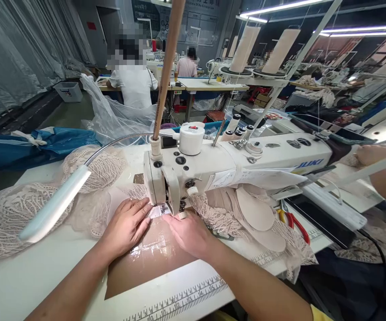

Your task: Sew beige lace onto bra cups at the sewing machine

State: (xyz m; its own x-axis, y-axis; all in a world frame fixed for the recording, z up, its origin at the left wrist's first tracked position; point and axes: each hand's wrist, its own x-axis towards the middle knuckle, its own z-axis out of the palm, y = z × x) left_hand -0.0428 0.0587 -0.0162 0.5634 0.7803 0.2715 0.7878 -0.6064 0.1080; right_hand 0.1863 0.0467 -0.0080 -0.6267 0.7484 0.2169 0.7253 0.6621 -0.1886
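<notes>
Two-handed at sewing machine (226, 158): left hand (124, 225) flat, right hand (191, 234) bunched; can't tell grip closure. Probably light, soft, snag-prone lace (135, 191); best held by edge.

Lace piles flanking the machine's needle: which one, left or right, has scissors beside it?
The right pile, near the right hand: red-handled scissors lie next to it. The left pile has a lamp over it.
</notes>
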